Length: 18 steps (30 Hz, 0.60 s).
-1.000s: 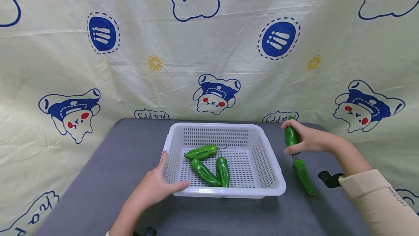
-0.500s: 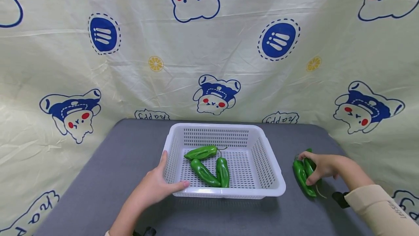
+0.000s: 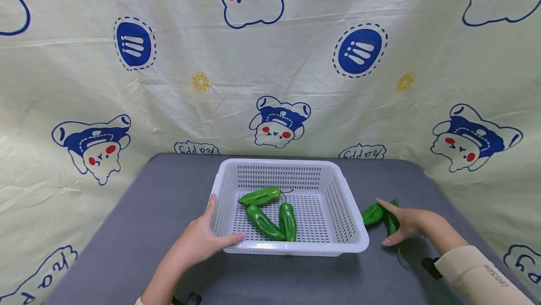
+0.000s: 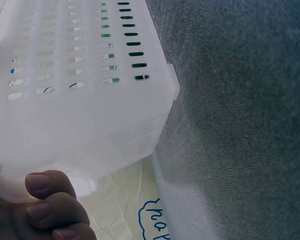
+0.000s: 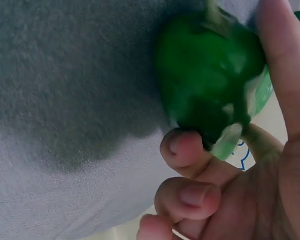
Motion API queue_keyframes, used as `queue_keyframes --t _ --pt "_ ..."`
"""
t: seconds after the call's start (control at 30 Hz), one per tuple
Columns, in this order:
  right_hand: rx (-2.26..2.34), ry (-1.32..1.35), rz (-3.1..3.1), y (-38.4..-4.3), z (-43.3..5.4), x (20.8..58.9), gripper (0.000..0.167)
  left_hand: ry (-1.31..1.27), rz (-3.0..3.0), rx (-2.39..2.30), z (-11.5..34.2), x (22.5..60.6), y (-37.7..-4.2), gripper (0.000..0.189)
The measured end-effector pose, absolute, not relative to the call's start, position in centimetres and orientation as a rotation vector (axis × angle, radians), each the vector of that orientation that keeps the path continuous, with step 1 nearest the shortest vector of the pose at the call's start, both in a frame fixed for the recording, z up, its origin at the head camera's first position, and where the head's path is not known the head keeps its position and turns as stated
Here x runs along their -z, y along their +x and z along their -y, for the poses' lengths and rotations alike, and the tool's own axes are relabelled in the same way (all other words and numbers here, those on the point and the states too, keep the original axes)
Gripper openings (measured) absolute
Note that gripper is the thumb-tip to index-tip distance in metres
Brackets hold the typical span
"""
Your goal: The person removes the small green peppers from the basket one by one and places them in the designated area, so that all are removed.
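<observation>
A white plastic basket with slotted walls stands on the grey table. Three green peppers, one of them a pepper at the front left, lie inside it. My left hand grips the basket's front left corner, thumb over the front rim; in the left wrist view, curled fingers show by the outer wall. To the right of the basket, my right hand holds a green pepper between thumb and fingers, low over the table. Another green pepper lies between that one and the basket's right wall.
The grey table runs back to a pale cloth backdrop printed with cartoon figures. Dark straps sit at both wrists, and a beige sleeve covers my right forearm.
My right hand has come from the table's far right toward me, then slightly left. The two peppers there have shifted, one now close to the basket. My left hand and the basket stay put.
</observation>
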State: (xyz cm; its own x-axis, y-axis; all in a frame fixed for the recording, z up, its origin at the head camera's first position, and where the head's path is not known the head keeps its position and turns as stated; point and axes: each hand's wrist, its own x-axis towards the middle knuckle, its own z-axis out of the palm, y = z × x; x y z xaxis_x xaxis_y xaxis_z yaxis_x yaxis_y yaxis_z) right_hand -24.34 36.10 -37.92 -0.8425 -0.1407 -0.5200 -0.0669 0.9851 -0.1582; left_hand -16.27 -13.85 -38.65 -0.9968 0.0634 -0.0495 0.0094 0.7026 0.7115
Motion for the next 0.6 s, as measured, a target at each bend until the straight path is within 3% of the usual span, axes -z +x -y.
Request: queue_keyframes --t 0.27,0.6 --pt "0.219 -0.123 -2.611 -24.5 -36.2 37.0 0.132 0.064 -2.834 -1.184 13.9 38.7 -16.4 0.131" --pt "0.314 -0.238 -2.937 -25.6 -32.3 31.3 0.107 0.065 -2.826 -1.194 13.9 38.7 -16.4 0.131"
